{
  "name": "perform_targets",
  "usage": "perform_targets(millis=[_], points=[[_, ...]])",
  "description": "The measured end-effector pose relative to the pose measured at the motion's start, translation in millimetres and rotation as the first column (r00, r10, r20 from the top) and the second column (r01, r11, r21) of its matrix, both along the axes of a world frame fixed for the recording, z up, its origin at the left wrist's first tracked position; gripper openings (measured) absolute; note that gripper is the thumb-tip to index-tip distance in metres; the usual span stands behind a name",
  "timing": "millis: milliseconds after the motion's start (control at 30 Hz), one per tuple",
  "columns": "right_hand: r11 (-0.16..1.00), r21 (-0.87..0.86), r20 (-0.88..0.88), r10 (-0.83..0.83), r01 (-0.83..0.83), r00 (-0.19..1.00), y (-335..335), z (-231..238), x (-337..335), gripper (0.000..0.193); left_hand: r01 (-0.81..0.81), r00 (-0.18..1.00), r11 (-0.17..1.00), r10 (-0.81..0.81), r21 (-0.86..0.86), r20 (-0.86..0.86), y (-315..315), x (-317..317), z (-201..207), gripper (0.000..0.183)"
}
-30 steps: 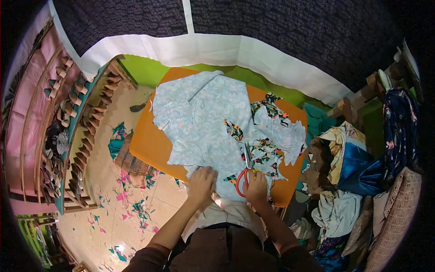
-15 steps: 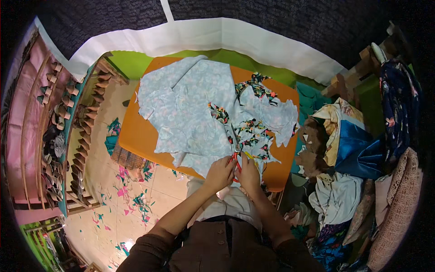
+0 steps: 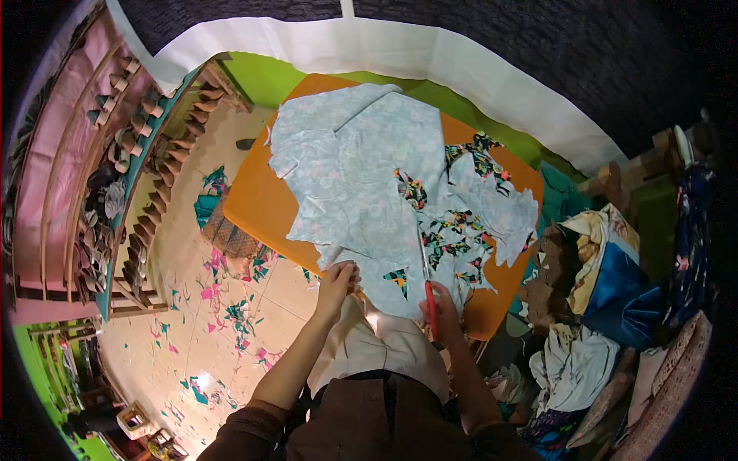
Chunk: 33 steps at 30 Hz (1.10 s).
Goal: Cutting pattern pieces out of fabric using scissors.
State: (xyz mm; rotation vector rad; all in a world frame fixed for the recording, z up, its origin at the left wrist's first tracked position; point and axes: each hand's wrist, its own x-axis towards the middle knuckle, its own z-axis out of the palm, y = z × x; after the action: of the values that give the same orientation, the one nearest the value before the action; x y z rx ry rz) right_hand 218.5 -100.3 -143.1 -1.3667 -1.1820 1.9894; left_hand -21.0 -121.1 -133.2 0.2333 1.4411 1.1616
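A large pale fabric (image 3: 361, 169) with a faint floral pattern lies over an orange table (image 3: 254, 207). My right hand (image 3: 443, 303) grips red-handled scissors (image 3: 426, 261), their blades pointing away over the fabric; the blades look close together. At the fabric's near left edge, my left hand (image 3: 337, 288) is closed, its fingers curled on the cloth's edge. Right of the blades lie jagged cut pieces (image 3: 496, 203), some turned to show a black floral print (image 3: 453, 234). A small dark-printed triangle (image 3: 397, 281) shows left of the scissors.
Shoe racks (image 3: 142, 223) line the left side. Colourful scraps (image 3: 238, 315) litter the tiled floor, near a brown patterned bundle (image 3: 231, 234) beside the table. To the right are piled cloths, including a blue satin one (image 3: 623, 311) and a white one (image 3: 573, 357).
My left hand has moved from beside the scissors leftward to the fabric's near edge. My right hand keeps the scissors. The whole view has shifted and tilted slightly.
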Motion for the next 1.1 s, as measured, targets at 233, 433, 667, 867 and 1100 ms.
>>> perform_targets(millis=[233, 433, 667, 867, 1100], points=[[0.914, -0.332, -0.361, 0.107, -0.235, 0.927, -21, 7, -21, 0.054, -0.147, 0.949, 0.988, 0.156, -0.053, 0.275, 18, -11, 3, 0.024], [0.893, -0.179, -0.421, 0.309, -0.412, 0.853, -33, -1, -25, 0.043, -0.204, 0.966, 0.978, 0.208, -0.040, 0.153, 26, -10, -14, 0.018], [0.889, -0.256, -0.342, 0.284, -0.380, 0.896, -24, 4, -37, 0.059, -0.201, 0.979, 0.977, 0.203, -0.078, 0.022, 34, -10, -7, 0.016], [0.873, -0.368, -0.501, 0.104, -0.320, 0.859, -16, 0, -61, 0.066, -0.147, 0.989, 0.983, 0.142, -0.113, -0.052, 32, -8, 2, 0.019], [0.705, -0.620, -0.520, -0.041, -0.344, 0.853, -18, -30, -63, 0.062, -0.195, 0.977, 0.979, 0.188, -0.055, -0.105, 32, -2, -3, 0.020]])
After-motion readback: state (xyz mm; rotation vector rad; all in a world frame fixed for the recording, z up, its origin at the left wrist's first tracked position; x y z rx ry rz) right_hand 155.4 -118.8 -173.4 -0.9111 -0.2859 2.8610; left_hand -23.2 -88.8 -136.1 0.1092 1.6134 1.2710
